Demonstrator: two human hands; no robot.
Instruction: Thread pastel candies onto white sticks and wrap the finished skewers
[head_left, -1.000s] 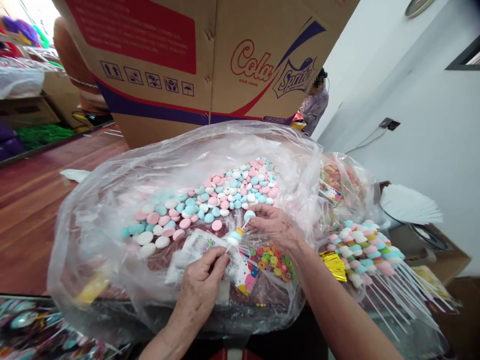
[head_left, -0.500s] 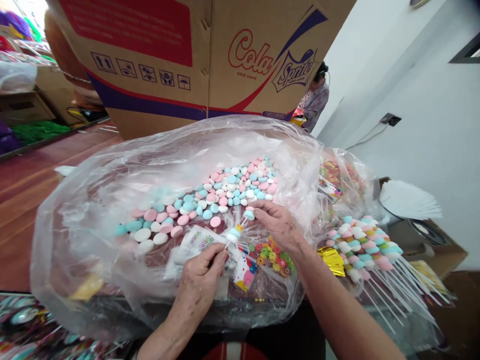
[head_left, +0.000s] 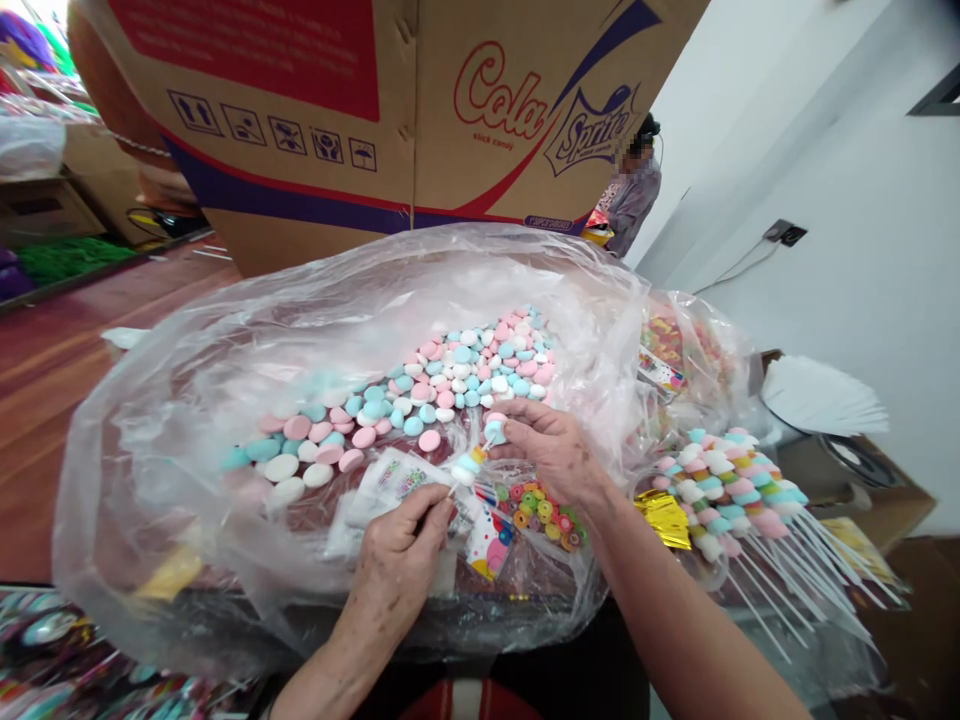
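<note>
My left hand (head_left: pixel 409 545) pinches a thin white stick that carries a few candies (head_left: pixel 468 466), white, blue and yellow-orange. Just above the stick's tip, my right hand (head_left: pixel 551 445) holds a blue marshmallow (head_left: pixel 495 431) between thumb and fingers, with a pink one seemingly against it. Whether the stick's point has entered the blue piece I cannot tell. Behind my hands spreads a pile of pink, blue and white marshmallows (head_left: pixel 465 365) on clear plastic. Below my right hand lie colourful ring candies (head_left: pixel 544 513), partly covered by the wrist. Printed wrappers (head_left: pixel 394 480) lie beside my left hand.
Finished-looking candy skewers (head_left: pixel 731 490) lie bundled at the right, near gold ties (head_left: pixel 664 520) and a stack of white sheets (head_left: pixel 821 395). A large cardboard box (head_left: pixel 315 120) stands behind the plastic bag (head_left: pixel 187 330). A person (head_left: pixel 634 195) is beyond it.
My right hand has shifted very slightly left, bringing the blue marshmallow nearer the stick's tip. My left hand holds the stick almost unmoved. The view has shifted slightly.
</note>
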